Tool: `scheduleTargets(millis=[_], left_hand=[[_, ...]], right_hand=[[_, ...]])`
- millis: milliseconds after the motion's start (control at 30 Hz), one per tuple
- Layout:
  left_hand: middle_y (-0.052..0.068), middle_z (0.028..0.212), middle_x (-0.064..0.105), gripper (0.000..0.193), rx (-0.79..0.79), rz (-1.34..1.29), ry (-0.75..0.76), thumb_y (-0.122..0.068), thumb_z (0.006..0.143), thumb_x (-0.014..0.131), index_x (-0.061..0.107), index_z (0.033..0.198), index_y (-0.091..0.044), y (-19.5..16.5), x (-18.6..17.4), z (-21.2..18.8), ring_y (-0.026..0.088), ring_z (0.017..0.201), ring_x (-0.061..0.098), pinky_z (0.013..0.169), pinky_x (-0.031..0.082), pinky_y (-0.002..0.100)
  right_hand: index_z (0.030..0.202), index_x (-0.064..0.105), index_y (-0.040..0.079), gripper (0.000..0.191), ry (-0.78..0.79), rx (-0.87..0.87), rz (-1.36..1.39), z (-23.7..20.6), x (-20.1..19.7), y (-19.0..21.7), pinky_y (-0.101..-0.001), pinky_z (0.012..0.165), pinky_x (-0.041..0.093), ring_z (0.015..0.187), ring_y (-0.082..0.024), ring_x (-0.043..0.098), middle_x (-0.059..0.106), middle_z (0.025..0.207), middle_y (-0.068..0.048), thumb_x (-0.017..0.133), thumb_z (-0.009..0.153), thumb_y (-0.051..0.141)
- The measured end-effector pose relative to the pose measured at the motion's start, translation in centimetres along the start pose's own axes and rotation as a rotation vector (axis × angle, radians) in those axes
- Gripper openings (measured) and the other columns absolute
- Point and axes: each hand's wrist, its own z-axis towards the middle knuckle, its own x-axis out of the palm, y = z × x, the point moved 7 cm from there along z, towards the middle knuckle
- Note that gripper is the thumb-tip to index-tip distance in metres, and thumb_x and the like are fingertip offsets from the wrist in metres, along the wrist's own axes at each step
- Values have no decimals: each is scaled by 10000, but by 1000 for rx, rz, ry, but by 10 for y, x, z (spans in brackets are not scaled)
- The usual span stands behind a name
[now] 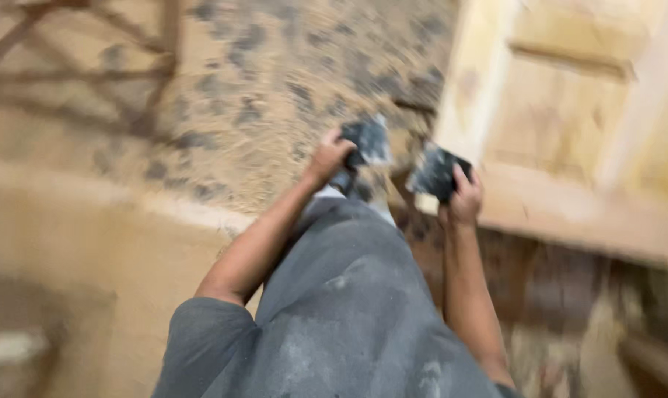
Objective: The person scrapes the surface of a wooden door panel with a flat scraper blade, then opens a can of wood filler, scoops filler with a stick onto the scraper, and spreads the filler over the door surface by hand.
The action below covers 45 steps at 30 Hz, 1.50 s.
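Showing, through heavy motion blur, two bare hands raised in front of a grey dust-marked shirt [348,309]. Left hand [330,157]: fingers curled round a dark grey flat piece [368,141], apparently an abrasive sheet or pad, its kind not certain. Right hand [464,197]: fingers wrapped over the edge of a second dark grey piece [435,172] of like look, held just beside the corner of a pale unfinished wooden door panel [569,125]; contact with the wood cannot be told. The two pieces sit near each other, apart. Ground: sandy floor [275,88] with dark patches; reddish metal frame [91,66] at upper left.
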Motion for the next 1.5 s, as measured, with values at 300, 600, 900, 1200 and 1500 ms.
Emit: scheduleTargets(millis=[300, 600, 900, 1200, 1500], left_hand=[[141, 1043, 690, 660, -181, -641, -344, 50, 865, 603, 389, 1485, -16, -6, -67, -33, 321, 902, 722, 710, 648, 377], [148, 1141, 645, 421, 234, -809, -557, 82, 973, 631, 469, 1357, 24, -43, -199, 16, 235, 971, 694, 830, 613, 344], [168, 1278, 685, 583, 9, -389, -1130, -66, 820, 760, 552, 1362, -12, -136, -547, 128, 331, 1134, 667, 1036, 513, 448], [181, 1222, 648, 572, -44, -682, -1370, -7, 758, 720, 521, 1294, 22, -167, -757, 232, 299, 982, 678, 822, 558, 423], [146, 1147, 691, 397, 58, -1069, -938, -177, 874, 674, 632, 1197, 50, -177, -716, 266, 301, 988, 684, 873, 606, 454]], right_hand=[[1034, 627, 5, 143, 166, 219, 77, 59, 151, -103, -351, 725, 627, 830, -236, 703, 668, 977, -116, 614, 898, 49], [1089, 632, -92, 233, 504, 179, -556, 47, 356, -184, -314, 678, 608, 803, -197, 683, 689, 975, -125, 718, 938, 63], [1177, 685, 36, 241, 262, 315, -1086, 115, 541, -267, -381, 677, 568, 821, -209, 680, 720, 992, -125, 630, 995, 183], [1158, 688, -53, 299, 244, 511, -997, 130, 566, -313, -359, 745, 610, 896, -224, 727, 745, 1070, -135, 635, 992, 190], [1115, 703, -7, 261, 13, 490, -1005, 128, 512, -285, -355, 684, 608, 861, -217, 749, 757, 1009, -110, 653, 960, 198]])
